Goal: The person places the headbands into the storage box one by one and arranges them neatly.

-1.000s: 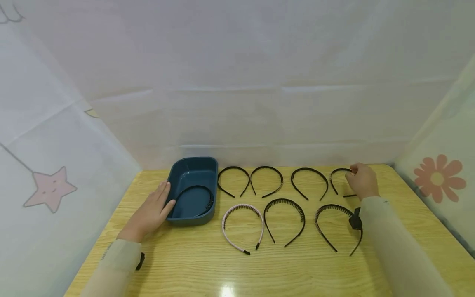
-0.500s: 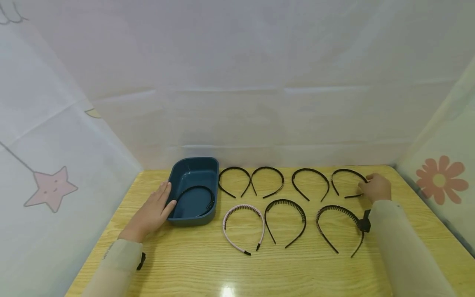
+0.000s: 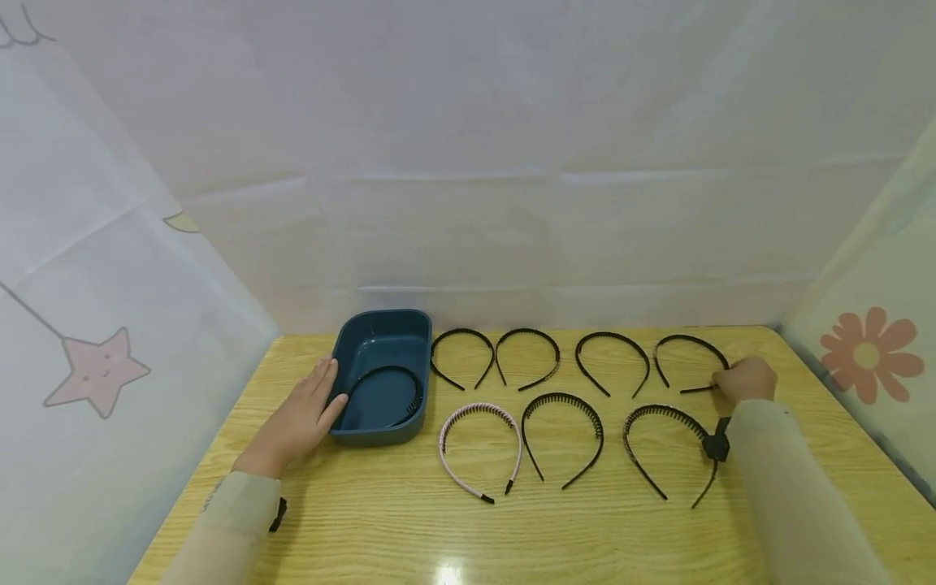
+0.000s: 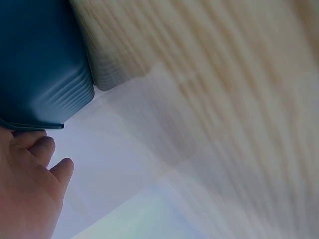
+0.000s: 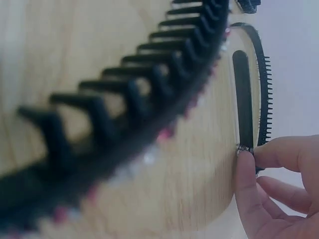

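- Right hand (image 3: 746,380) pinches the far-right headband (image 3: 691,337) by its right arm, on the table (image 3: 366,504).
- Left hand (image 3: 296,418), thumb spread from straight fingers, touches the box (image 3: 376,437) on its left side.
- Inside, near end: a black headband (image 3: 389,367).

Pale sheeting (image 3: 453,162) behind and beside a wood-grain table (image 3: 351,520)
Pink star (image 3: 98,372) at left, coral flower (image 3: 868,354) at right; bright glare (image 3: 448,574) at bottom centre.

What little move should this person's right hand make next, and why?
Probably lift the rightmost back-row headband gently: the right hand pinches it, and the left hand rests against the blue bin, where another headband lies.
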The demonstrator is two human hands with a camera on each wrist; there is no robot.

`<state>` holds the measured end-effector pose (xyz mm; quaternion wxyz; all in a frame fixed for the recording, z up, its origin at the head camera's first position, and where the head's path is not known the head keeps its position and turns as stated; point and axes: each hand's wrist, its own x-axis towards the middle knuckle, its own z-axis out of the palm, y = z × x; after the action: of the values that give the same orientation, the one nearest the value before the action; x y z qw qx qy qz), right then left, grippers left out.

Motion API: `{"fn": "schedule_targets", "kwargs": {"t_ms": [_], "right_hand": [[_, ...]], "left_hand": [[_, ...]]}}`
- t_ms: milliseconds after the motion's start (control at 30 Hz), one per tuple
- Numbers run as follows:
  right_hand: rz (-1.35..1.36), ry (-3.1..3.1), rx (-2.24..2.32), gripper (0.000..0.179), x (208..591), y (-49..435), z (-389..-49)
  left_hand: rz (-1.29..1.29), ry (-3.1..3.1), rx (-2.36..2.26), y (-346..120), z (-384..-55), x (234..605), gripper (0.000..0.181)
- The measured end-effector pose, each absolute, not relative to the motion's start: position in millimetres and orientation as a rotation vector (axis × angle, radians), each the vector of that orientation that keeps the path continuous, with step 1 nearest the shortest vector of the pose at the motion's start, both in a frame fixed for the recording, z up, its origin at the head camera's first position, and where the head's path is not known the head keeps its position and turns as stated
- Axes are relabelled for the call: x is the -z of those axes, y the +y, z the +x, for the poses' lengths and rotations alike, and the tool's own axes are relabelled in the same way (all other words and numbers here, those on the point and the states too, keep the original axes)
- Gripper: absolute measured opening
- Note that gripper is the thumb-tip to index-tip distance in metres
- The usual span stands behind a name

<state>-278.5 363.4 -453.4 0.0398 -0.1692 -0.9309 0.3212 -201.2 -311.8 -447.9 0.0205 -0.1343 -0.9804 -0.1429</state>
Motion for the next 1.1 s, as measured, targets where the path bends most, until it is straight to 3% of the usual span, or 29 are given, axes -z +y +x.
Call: {"fn": "schedule_targets", "kwargs": {"t_ms": [133, 400, 600, 1100], "right_hand": [[-0.579, -2.824, -1.021, 0.032, 454.2, 365.7, -277.5], [-0.77, -2.749, -1.258, 0.048, 449.9, 369.4, -275.1], [-0.832, -2.732, -1.308, 0.05, 445.7, 372.4, -274.5], [-0.946, -2.377, -1.918, 0.008, 427.9, 373.9, -271.7]], "left_hand": [[-0.422, -3.04, 0.451, -311.1, -200.4, 447.0, 0.069], [-0.436, -3.045, 0.461, -311.4, -201.8, 447.6, 0.069], [-0.439, -3.035, 0.464, -312.8, -202.3, 448.9, 0.069], [-0.442, -3.051, 0.456, -314.6, -202.9, 449.2, 0.07]]}}
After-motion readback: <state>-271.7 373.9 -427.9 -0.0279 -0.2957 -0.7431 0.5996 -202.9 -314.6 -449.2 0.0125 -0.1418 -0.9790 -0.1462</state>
